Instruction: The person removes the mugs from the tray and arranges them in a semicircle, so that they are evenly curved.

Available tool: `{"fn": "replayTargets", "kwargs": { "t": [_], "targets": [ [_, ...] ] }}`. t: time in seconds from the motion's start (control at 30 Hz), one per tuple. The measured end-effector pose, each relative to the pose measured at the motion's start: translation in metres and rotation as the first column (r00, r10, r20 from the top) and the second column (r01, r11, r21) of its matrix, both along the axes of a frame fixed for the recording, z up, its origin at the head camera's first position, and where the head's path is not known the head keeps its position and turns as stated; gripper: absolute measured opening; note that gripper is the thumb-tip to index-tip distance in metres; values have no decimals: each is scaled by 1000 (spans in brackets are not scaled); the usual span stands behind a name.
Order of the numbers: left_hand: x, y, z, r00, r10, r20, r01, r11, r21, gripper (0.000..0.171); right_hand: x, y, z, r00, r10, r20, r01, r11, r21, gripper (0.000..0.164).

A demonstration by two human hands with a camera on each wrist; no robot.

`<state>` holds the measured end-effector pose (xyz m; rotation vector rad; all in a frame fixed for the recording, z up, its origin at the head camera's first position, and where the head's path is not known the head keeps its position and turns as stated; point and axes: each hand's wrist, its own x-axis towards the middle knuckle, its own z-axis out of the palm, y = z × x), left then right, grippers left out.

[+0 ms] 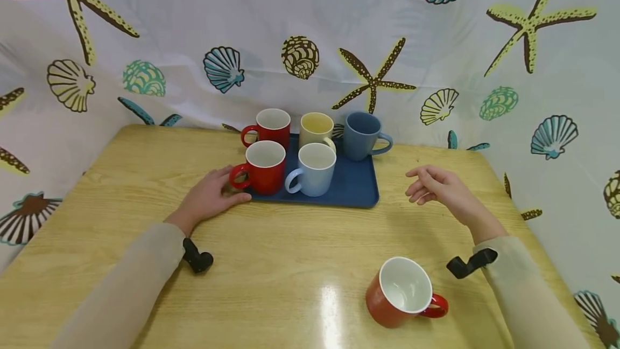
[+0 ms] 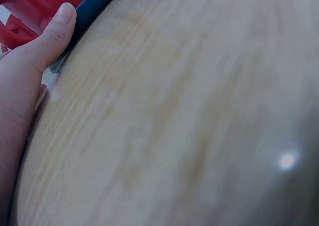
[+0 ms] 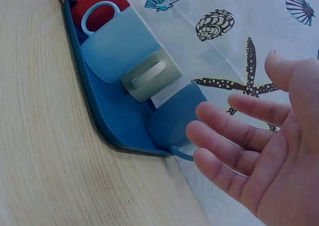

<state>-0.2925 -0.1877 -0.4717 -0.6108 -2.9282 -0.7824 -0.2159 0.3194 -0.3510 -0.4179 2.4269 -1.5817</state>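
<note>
A dark blue tray (image 1: 356, 182) lies near the back of the table with several mugs upright on it. My left hand (image 1: 209, 194) holds the tray's front left corner, its thumb (image 2: 57, 32) along the rim; the other fingertips are partly hidden beside a red mug (image 1: 265, 168). Beside that mug stands a light blue mug (image 1: 317, 171). Behind them are another red mug (image 1: 274, 129), a cream mug (image 1: 316, 131) and a darker blue mug (image 1: 360, 136). To the right of the tray my right hand (image 1: 438, 187) hovers above the table, fingers loosely bent, holding nothing.
One more red mug (image 1: 394, 295) with a white inside stands on the wooden table (image 1: 271, 263) at the front right, handle to the right. A white curtain (image 1: 261, 26) printed with shells and starfish hangs behind the tray and along both sides.
</note>
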Motion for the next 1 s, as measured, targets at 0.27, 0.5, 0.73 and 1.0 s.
{"fn": "replayTargets", "kwargs": {
  "t": [0.27, 0.5, 0.73, 1.0],
  "targets": [
    [3, 1, 2, 1000, 0, 2, 0, 1000, -14, 87, -20, -11, -5, 999, -38, 13, 38, 999, -14, 46],
    [3, 1, 1, 1000, 6, 17, -6, 999, -33, 91, -34, -14, -9, 996, -87, 32, 87, 996, -3, 50],
    [5, 1, 3, 1000, 3, 15, -2, 999, -35, 91, -53, -17, -18, 988, -146, 59, 147, 989, -13, 56],
    [2, 2, 1, 1000, -5, -17, 5, 1000, -11, 85, -74, -20, -28, 969, -220, 113, 223, 975, -10, 62]
  ]
}}
